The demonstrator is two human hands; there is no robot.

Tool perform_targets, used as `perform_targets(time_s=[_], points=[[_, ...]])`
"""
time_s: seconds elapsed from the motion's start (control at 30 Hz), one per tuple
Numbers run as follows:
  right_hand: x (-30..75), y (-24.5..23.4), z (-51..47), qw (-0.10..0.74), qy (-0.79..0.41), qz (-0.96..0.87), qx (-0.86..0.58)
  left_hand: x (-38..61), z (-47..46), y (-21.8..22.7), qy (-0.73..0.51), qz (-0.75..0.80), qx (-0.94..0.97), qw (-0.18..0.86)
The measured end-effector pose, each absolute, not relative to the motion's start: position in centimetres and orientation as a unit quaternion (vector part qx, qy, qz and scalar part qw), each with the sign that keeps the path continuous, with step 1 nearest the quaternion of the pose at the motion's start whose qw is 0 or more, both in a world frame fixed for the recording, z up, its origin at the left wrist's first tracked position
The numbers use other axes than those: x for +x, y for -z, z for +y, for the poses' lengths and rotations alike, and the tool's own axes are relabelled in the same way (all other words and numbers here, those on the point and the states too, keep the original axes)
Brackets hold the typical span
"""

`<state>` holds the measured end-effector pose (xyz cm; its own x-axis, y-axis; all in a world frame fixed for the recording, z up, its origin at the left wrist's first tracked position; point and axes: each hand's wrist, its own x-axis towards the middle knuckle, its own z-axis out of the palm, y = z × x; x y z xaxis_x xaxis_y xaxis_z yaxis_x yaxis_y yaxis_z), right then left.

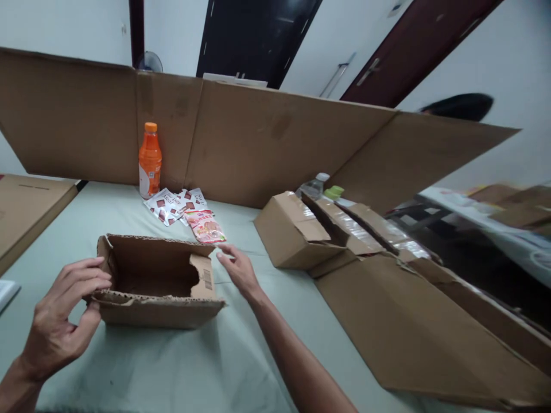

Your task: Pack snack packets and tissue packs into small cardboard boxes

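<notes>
Fingers beside small box, snack packets beyond.

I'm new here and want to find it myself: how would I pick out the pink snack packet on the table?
Start at the tall brown cardboard wall across the pale green table, and find the orange drink bottle before it. Right of the bottle lie white-and-brown sachets; the glossy pink snack packet lies beside them, the only pink one.

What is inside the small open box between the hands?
The small box shows only bare cardboard walls and a shadowed far side; nothing visible inside. Its floor near the front wall is hidden by that wall. The left hand touches its left end.
</notes>
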<state>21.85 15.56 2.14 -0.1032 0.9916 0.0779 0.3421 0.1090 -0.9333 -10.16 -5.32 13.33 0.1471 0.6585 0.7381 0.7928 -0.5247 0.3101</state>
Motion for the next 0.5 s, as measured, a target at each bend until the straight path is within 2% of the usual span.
perform_targets(time_s=[0.13,0.23,0.5], points=[[21.8,-2.1,24.4,0.344,-0.332,-0.62,-0.622,-9.8,-5.4,-12.6,0.448,-0.492,-0.744,0.066],[19.8,-1.5,28.3,0.295,-0.328,-0.632,-0.637,-9.8,-5.6,-12.6,0.44,-0.493,-0.748,0.062],[20.8,-1.5,25.5,0.209,-0.383,-0.73,-0.526,-10.5,-5.9,-12.3,0.432,-0.488,-0.755,0.073]])
